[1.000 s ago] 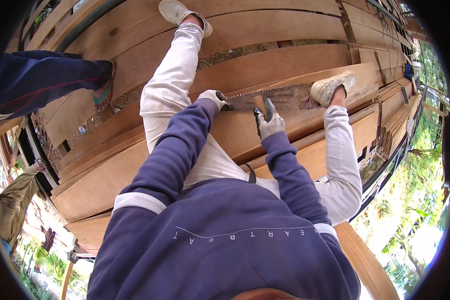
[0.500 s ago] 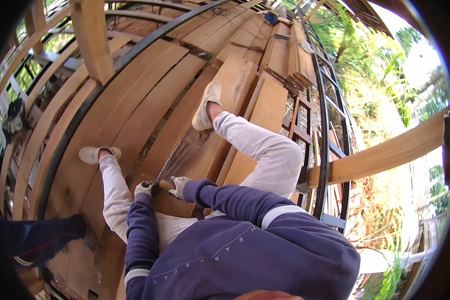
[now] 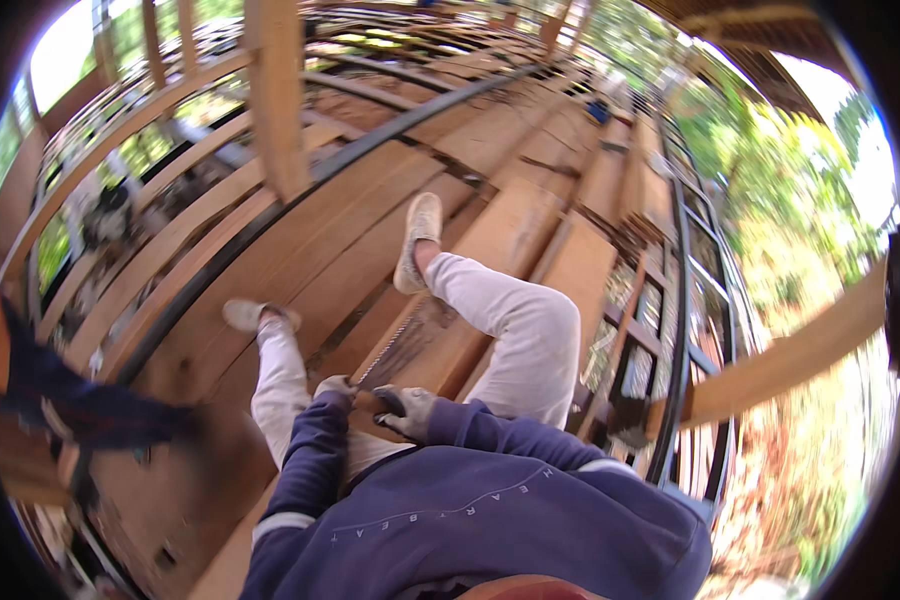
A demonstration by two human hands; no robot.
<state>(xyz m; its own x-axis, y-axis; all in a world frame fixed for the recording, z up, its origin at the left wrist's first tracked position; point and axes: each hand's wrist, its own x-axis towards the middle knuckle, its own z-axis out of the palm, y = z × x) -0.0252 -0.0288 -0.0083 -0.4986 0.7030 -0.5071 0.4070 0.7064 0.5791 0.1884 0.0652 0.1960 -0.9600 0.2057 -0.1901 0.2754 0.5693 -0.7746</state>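
Observation:
My left hand [image 3: 337, 387], in a grey glove, is closed on a hand tool near my lap. Its brown wooden handle [image 3: 367, 401] shows between my hands. A long, thin metal rod [image 3: 391, 352] with a notched or twisted edge runs forward from it along a thick wooden beam [image 3: 445, 343]. Beside the handle's end is my right hand [image 3: 417, 408], in a grey glove with dark fingers; thumb and fingers stand apart, slightly blurred. Dark streaks mark the beam by the rod. My left hand partly hides where rod and handle meet.
My legs are spread across the planks [image 3: 310, 235]. Another person's dark blue clothing [image 3: 90, 405] is blurred close on my left. A black metal rail [image 3: 200, 270] and a wooden post [image 3: 278, 110] stand left; stacked boards [image 3: 646, 185] lie far right, beside a metal frame [image 3: 678, 300].
The view has swung, so my hands and tool appear farther right and lower. My right fingers have come apart from the handle. The person at left has shifted and blurred.

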